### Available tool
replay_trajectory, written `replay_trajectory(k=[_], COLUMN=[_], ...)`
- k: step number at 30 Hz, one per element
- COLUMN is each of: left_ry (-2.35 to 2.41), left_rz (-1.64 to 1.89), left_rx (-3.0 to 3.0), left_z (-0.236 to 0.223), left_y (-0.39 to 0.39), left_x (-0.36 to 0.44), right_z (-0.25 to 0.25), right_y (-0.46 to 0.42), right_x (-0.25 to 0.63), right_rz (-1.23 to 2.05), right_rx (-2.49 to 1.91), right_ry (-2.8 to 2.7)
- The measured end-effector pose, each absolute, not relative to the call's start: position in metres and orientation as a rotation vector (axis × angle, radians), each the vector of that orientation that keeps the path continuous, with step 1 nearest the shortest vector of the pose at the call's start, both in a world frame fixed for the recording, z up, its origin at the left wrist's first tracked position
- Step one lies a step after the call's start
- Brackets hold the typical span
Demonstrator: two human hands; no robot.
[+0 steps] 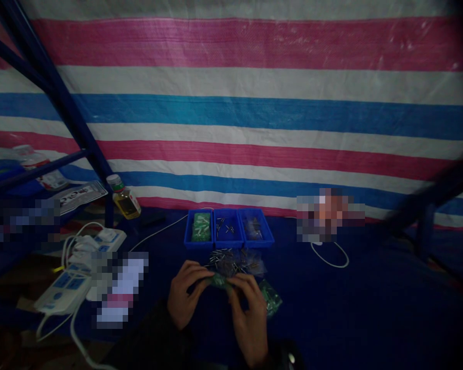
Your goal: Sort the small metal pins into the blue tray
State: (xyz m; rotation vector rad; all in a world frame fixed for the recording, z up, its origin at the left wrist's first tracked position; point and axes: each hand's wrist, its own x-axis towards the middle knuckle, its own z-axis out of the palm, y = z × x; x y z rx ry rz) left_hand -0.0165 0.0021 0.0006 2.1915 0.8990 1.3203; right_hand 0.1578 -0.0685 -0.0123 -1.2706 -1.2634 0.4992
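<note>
My left hand (185, 294) and my right hand (250, 313) are raised over the blue table, thumbs and fingers pinched on opposite ends of a small green packet (219, 280). Its contents are too small to make out. Just beyond the fingertips lies a loose pile of small metal pins (220, 255), with clear plastic bags (250, 262) among them on the right. Beside my right hand, partly behind it, rests a second green packet (272, 299).
Three joined blue bins (228, 245) hold green packets (201, 227), a few metal pins and clear bags. At left are a white power strip (67, 293) with plugs and cords, a bottle of yellow liquid (126, 203) and a blurred-out flat object. Blue frame bars (67, 110) slant alongside.
</note>
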Motion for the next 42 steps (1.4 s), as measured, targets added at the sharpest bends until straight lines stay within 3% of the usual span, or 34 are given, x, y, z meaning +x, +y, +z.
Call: replay_trajectory(k=[42], left_ry=[0.998], left_rz=[1.345], left_rx=[2.049], left_z=[0.0063], left_y=[-0.0058], left_x=[-0.0133], right_z=[-0.0164], right_y=[-0.0697], right_x=[0.1517], right_rz=[0.609], right_rx=[-1.325], right_ry=[-1.156])
